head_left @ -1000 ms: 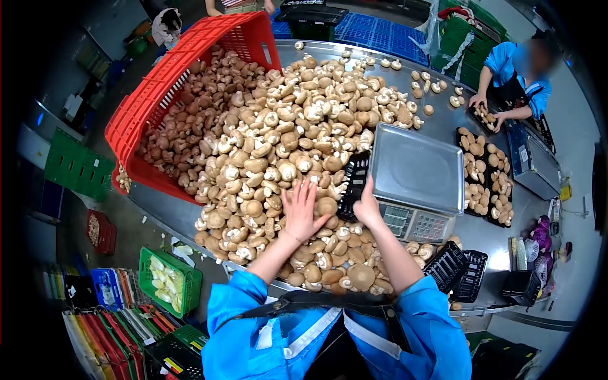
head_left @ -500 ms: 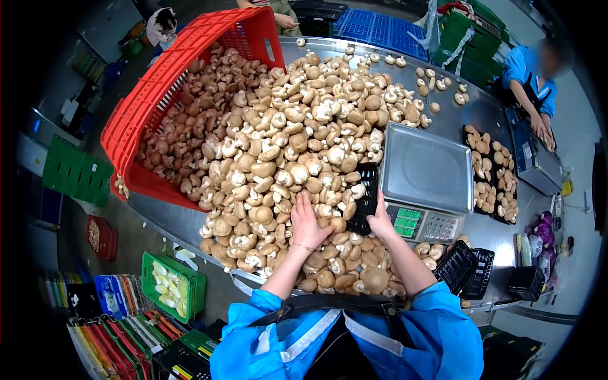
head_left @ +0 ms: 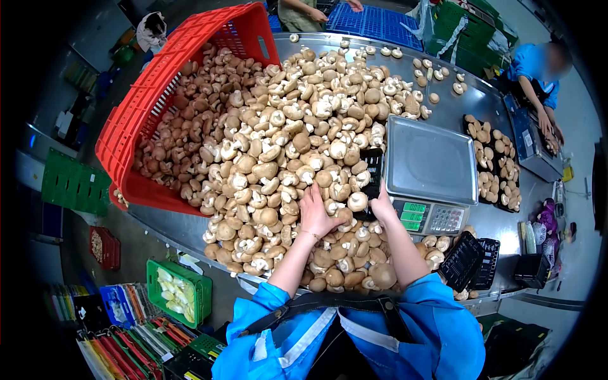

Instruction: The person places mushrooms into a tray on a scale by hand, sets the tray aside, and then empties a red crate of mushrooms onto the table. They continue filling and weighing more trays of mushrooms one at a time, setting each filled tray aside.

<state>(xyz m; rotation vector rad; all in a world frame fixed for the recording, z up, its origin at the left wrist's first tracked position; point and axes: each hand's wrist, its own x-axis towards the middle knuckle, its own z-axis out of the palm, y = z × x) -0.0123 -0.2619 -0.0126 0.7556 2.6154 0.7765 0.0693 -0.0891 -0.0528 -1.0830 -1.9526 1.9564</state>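
Note:
A large heap of brown mushrooms (head_left: 278, 133) spreads from a tipped red crate (head_left: 136, 120) over the metal table. My left hand (head_left: 318, 215) lies on the heap, fingers spread among the mushrooms, thumb beside one of them. My right hand (head_left: 382, 208) grips the edge of a black tray (head_left: 372, 168), which stands against the heap with mushrooms at its left side. Right of the tray is a scale (head_left: 430, 158) with a bare metal plate and lit green digits.
Filled black trays (head_left: 494, 161) lie right of the scale, and empty black trays (head_left: 468, 261) below it. A person in blue (head_left: 535, 73) works at a machine (head_left: 535, 145). Another person (head_left: 301, 14) stands across the table. A green crate (head_left: 179, 291) is on the floor.
The view has shifted slightly. More mushrooms lie over the black tray's lower left part. My left hand has moved slightly up and right, and the far person's hands have moved.

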